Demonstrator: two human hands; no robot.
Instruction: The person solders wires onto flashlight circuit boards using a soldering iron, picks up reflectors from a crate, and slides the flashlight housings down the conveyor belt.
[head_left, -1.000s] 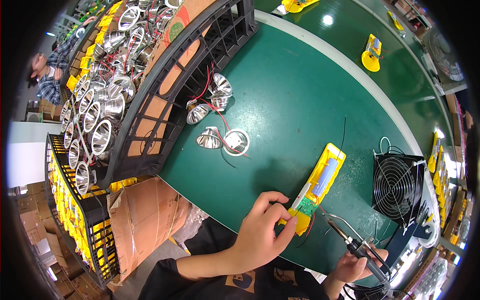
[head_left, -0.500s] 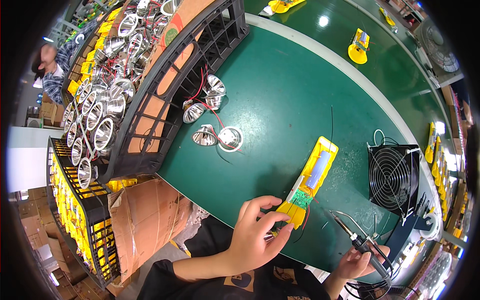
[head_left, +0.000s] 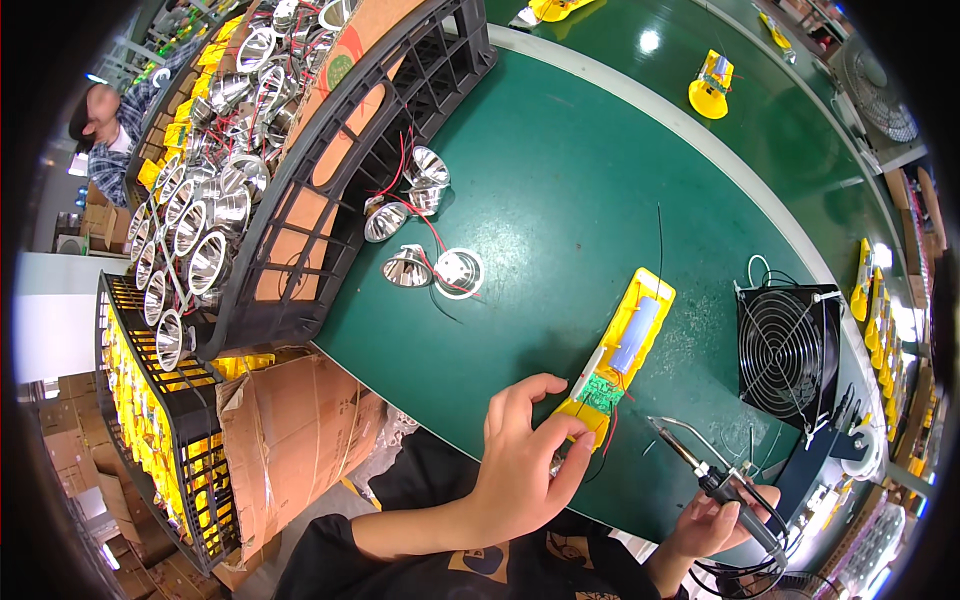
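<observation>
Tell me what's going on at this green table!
Somebody has the fingers of their left hand at the near end of a yellow case. The right hand holds a soldering iron, with its tip apart from the case. Inside the case, you can see a blue battery and a green circuit board with wires. A few shiny cups lie on the table, beside a black crate.

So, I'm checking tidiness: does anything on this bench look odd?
Several silvery reflector cups lie loose on the green tabletop, tipped different ways, while many more are heaped in the adjacent black crate. That may be intentional. The open yellow housing by the left hand shows no clear damage.
</observation>
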